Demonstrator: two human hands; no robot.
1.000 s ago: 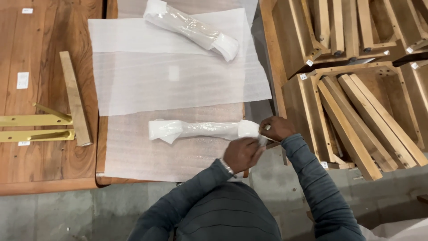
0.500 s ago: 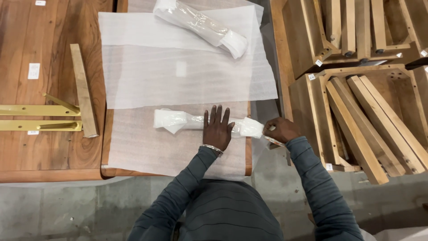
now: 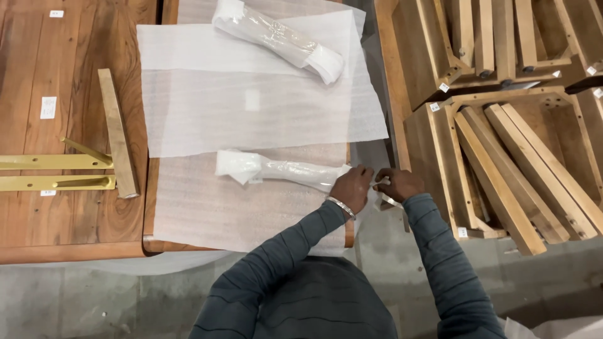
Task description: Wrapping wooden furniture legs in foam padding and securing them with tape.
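Your left hand (image 3: 353, 187) and right hand (image 3: 397, 183) pinch the near end of the wrapped bundle (image 3: 279, 169), knuckles up, forearms converging | bundle runs left from your grip across the foam sheet (image 3: 207, 213) | second bundle (image 3: 279, 39) far beyond | wooden frames (image 3: 502, 157) right.

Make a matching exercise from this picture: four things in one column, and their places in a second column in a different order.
Things:
1. nearer wrapped bundle
2. farther wrapped bundle
3. brass bracket
4. wooden frames

Places:
A. at the left, on the bare wooden tabletop
B. at the top, on the upper foam sheet
C. at the right, stacked beside the table
D. at the middle, its end at both hands

Pairs: 1-D, 2-B, 3-A, 4-C
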